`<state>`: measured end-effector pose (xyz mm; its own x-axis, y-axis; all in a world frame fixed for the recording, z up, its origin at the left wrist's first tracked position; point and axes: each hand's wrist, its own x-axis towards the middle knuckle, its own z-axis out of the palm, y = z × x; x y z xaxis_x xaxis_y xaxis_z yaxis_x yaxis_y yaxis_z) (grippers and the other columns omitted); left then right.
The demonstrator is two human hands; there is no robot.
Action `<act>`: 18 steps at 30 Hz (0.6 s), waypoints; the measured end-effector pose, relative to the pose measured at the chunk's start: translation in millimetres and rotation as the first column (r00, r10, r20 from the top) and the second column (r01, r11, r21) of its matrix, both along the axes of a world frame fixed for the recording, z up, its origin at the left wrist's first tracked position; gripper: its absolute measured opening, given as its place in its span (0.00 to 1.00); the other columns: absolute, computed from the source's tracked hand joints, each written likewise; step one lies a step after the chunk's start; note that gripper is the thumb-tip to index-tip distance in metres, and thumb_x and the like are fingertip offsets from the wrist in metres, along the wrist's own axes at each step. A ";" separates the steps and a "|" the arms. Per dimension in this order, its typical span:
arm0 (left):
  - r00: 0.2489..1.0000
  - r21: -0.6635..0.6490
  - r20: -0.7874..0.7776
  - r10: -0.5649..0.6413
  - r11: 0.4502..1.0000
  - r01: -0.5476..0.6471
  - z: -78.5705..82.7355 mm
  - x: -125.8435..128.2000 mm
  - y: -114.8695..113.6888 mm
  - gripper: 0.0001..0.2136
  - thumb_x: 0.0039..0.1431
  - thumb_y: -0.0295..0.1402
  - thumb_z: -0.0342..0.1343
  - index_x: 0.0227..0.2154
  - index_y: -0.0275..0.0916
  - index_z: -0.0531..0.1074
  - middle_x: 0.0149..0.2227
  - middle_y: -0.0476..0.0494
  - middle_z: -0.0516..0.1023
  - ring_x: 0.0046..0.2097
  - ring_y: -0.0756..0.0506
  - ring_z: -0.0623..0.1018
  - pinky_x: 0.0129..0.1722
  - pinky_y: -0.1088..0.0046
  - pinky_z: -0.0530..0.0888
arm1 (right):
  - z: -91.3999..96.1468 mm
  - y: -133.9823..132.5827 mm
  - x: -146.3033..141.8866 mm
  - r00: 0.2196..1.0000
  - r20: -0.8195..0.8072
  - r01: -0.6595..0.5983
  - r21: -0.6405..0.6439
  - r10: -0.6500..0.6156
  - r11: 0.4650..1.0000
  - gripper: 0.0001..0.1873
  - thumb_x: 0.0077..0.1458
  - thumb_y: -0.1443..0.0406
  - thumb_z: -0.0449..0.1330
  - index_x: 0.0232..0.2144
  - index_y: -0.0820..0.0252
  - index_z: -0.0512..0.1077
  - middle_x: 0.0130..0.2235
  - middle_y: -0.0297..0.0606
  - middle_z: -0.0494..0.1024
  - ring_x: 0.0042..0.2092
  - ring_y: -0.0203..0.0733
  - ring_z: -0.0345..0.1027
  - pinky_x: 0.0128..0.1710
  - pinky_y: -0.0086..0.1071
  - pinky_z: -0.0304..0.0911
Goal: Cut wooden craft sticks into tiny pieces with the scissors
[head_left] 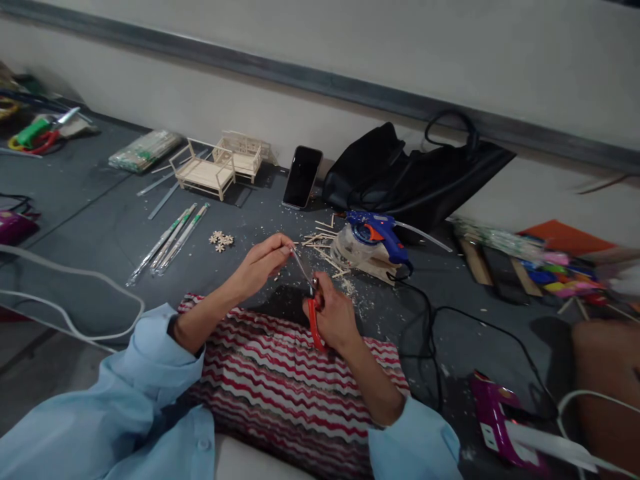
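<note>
I find right grip (336,313) closed around scissors (314,323), left grip (265,262) pinched by their tips (contents unclear); likely cutting, next needing steadiness.

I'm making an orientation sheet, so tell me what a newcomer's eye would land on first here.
Probably the red-handled scissors near the picture's centre, held in the right hand with the blades pointing toward the left hand. Next, the blue glue gun in front of the black bag. Then the small furniture-like wooden models, left of the phone.
</note>
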<state>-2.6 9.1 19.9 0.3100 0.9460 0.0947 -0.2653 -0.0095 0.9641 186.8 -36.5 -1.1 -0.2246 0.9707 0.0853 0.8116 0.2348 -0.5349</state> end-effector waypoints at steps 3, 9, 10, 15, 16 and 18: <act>0.999 0.000 0.022 -0.046 0.999 0.046 -1.4 4.0 -1.2 0.16 0.56 0.47 0.56 0.34 0.37 0.66 0.20 0.57 0.57 0.21 0.56 0.56 0.20 0.79 0.52 | 2.3 -0.3 -0.4 1.000 0.030 -0.002 0.002 0.002 1.000 0.19 0.48 0.65 0.52 0.45 0.55 0.64 0.24 0.28 0.67 0.25 0.37 0.61 0.28 0.28 0.51; 0.998 -0.017 -0.025 -0.055 0.998 0.055 -9.0 9.4 -3.1 0.20 0.54 0.51 0.58 0.30 0.37 0.65 0.21 0.56 0.60 0.21 0.56 0.57 0.20 0.79 0.54 | 4.3 -0.4 -1.1 0.999 0.046 -0.015 -0.011 0.016 1.000 0.21 0.48 0.65 0.52 0.48 0.56 0.63 0.25 0.29 0.68 0.26 0.38 0.61 0.29 0.30 0.51; 0.998 -0.025 -0.024 -0.057 0.998 0.056 -9.7 10.1 -3.9 0.20 0.54 0.51 0.57 0.29 0.37 0.65 0.20 0.56 0.60 0.21 0.56 0.57 0.20 0.79 0.54 | 4.5 -0.4 -1.0 0.999 0.044 -0.016 -0.009 0.016 1.000 0.21 0.48 0.66 0.52 0.48 0.56 0.63 0.25 0.29 0.68 0.26 0.39 0.61 0.29 0.30 0.51; 0.998 -0.073 0.020 -0.056 0.996 0.058 -11.7 12.9 -7.4 0.21 0.52 0.53 0.58 0.29 0.37 0.65 0.20 0.56 0.59 0.21 0.56 0.57 0.20 0.79 0.54 | 6.8 -1.1 -0.9 0.999 0.041 -0.021 -0.023 0.022 1.000 0.21 0.47 0.66 0.52 0.46 0.55 0.63 0.24 0.29 0.67 0.26 0.39 0.60 0.29 0.30 0.50; 0.998 -0.074 0.022 -0.054 0.996 0.055 -12.0 13.3 -7.8 0.21 0.52 0.53 0.58 0.30 0.37 0.66 0.20 0.56 0.59 0.21 0.56 0.57 0.20 0.79 0.54 | 7.1 -1.3 -0.9 0.999 0.041 -0.024 -0.025 0.025 0.999 0.21 0.47 0.66 0.52 0.46 0.56 0.62 0.24 0.29 0.67 0.26 0.39 0.60 0.28 0.30 0.50; 0.999 -0.067 0.019 -0.049 0.996 0.051 -12.2 14.0 -8.6 0.21 0.52 0.53 0.58 0.31 0.37 0.67 0.21 0.56 0.59 0.21 0.56 0.57 0.20 0.79 0.54 | 7.3 -1.4 -0.9 0.999 0.033 -0.034 -0.026 0.035 0.999 0.21 0.46 0.66 0.52 0.46 0.56 0.62 0.25 0.29 0.68 0.26 0.39 0.60 0.28 0.30 0.50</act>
